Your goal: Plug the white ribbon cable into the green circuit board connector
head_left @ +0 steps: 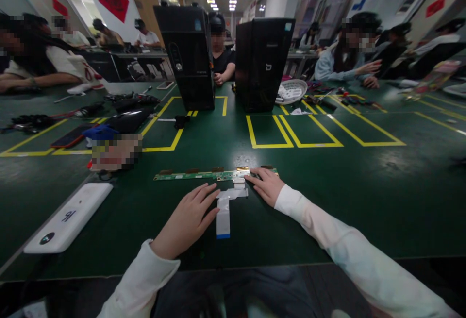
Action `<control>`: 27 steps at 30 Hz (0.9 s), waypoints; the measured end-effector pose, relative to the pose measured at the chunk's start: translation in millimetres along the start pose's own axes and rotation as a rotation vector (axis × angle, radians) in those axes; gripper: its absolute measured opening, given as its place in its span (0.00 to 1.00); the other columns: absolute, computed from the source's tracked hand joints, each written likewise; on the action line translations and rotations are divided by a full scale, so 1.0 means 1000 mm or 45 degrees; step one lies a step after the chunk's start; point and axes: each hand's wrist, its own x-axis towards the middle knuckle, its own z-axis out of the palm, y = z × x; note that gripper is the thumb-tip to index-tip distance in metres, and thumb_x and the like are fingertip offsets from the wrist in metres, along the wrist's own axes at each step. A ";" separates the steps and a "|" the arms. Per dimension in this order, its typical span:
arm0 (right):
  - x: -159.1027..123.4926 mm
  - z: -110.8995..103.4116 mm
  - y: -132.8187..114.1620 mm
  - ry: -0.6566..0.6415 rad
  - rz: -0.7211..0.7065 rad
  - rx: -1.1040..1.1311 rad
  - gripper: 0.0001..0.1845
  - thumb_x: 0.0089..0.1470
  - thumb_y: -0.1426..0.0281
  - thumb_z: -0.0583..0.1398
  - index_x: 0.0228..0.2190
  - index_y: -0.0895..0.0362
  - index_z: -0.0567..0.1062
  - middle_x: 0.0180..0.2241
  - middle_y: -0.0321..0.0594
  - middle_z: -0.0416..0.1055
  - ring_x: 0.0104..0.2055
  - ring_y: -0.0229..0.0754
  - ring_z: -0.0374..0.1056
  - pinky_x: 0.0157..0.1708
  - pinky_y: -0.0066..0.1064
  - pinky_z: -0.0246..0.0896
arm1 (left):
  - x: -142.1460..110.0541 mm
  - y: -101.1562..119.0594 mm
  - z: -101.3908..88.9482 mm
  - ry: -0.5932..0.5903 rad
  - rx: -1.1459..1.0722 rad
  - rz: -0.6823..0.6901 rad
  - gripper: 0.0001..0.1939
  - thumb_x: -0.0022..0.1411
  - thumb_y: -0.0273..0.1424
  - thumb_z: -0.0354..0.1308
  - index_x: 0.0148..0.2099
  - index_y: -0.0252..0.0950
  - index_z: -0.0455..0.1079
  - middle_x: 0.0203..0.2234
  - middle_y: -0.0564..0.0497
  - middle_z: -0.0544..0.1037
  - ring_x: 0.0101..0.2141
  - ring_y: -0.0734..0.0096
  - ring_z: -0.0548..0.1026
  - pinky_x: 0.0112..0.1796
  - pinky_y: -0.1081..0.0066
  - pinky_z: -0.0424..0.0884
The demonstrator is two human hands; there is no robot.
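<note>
A long, narrow green circuit board point(189, 176) lies flat on the table in front of me, with gold-brown tabs along its far edge. A white flat ribbon cable point(223, 211) with a blue end runs from a connector at the board's near edge towards me. My left hand point(189, 218) is open, palm down, its fingertips by the cable's left side. My right hand point(266, 185) rests with fingers outstretched on the right part of the board, near the connector. Its fingers cover some of the board there.
Two black computer towers point(187, 60) point(262, 65) stand across the green table point(313, 211). A white power bank-like device point(69, 218) lies at left. Dark cables point(32, 123) and a blue object point(100, 132) are farther left. A white basket point(292, 91) sits beyond, and several people sit around.
</note>
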 end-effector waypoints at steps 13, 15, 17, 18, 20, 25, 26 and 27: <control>0.002 -0.023 -0.030 -0.102 -0.213 0.145 0.25 0.64 0.60 0.49 0.58 0.53 0.67 0.63 0.52 0.53 0.65 0.54 0.48 0.60 0.53 0.49 | -0.037 -0.019 0.029 0.190 0.081 -0.329 0.25 0.69 0.41 0.43 0.62 0.37 0.63 0.61 0.44 0.66 0.60 0.56 0.64 0.59 0.51 0.61; 0.002 -0.024 -0.032 -0.159 -0.207 0.142 0.27 0.63 0.56 0.50 0.59 0.52 0.67 0.64 0.53 0.50 0.66 0.56 0.45 0.61 0.54 0.47 | -0.034 -0.019 0.030 0.209 0.094 -0.325 0.24 0.69 0.41 0.43 0.61 0.36 0.64 0.61 0.44 0.66 0.60 0.56 0.65 0.59 0.52 0.61; 0.002 -0.025 -0.033 -0.209 -0.178 0.138 0.29 0.62 0.53 0.51 0.60 0.51 0.66 0.65 0.53 0.48 0.67 0.57 0.44 0.61 0.55 0.45 | -0.031 -0.019 0.030 0.216 0.106 -0.324 0.24 0.69 0.41 0.43 0.61 0.36 0.64 0.60 0.43 0.67 0.59 0.56 0.66 0.59 0.52 0.61; 0.002 -0.025 -0.033 -0.232 -0.164 0.138 0.29 0.62 0.53 0.52 0.60 0.50 0.66 0.65 0.53 0.48 0.67 0.58 0.44 0.61 0.55 0.44 | -0.031 -0.019 0.030 0.214 0.113 -0.325 0.25 0.69 0.41 0.43 0.61 0.36 0.64 0.60 0.43 0.67 0.59 0.55 0.65 0.58 0.52 0.61; 0.002 -0.026 -0.033 -0.267 -0.144 0.139 0.29 0.62 0.53 0.52 0.60 0.50 0.65 0.65 0.53 0.48 0.67 0.58 0.44 0.62 0.56 0.44 | -0.030 -0.018 0.029 0.204 0.123 -0.334 0.25 0.69 0.41 0.43 0.62 0.36 0.63 0.60 0.44 0.67 0.59 0.55 0.65 0.59 0.51 0.61; 0.004 -0.027 -0.034 -0.305 -0.124 0.134 0.30 0.61 0.52 0.52 0.61 0.50 0.64 0.66 0.53 0.48 0.67 0.58 0.44 0.62 0.56 0.43 | -0.029 -0.016 0.028 0.195 0.114 -0.347 0.25 0.69 0.41 0.43 0.62 0.35 0.63 0.61 0.44 0.66 0.60 0.55 0.64 0.59 0.50 0.60; 0.004 -0.026 -0.035 -0.311 -0.120 0.131 0.30 0.61 0.52 0.53 0.61 0.50 0.64 0.66 0.53 0.48 0.67 0.58 0.44 0.62 0.56 0.43 | -0.029 -0.016 0.029 0.194 0.111 -0.344 0.25 0.69 0.41 0.43 0.62 0.36 0.63 0.61 0.43 0.66 0.60 0.55 0.64 0.59 0.50 0.60; 0.005 -0.026 -0.035 -0.315 -0.115 0.125 0.30 0.61 0.53 0.53 0.61 0.50 0.64 0.65 0.53 0.49 0.66 0.58 0.45 0.61 0.56 0.44 | -0.029 -0.016 0.029 0.193 0.107 -0.344 0.25 0.69 0.41 0.43 0.62 0.36 0.63 0.61 0.43 0.66 0.60 0.55 0.64 0.59 0.50 0.60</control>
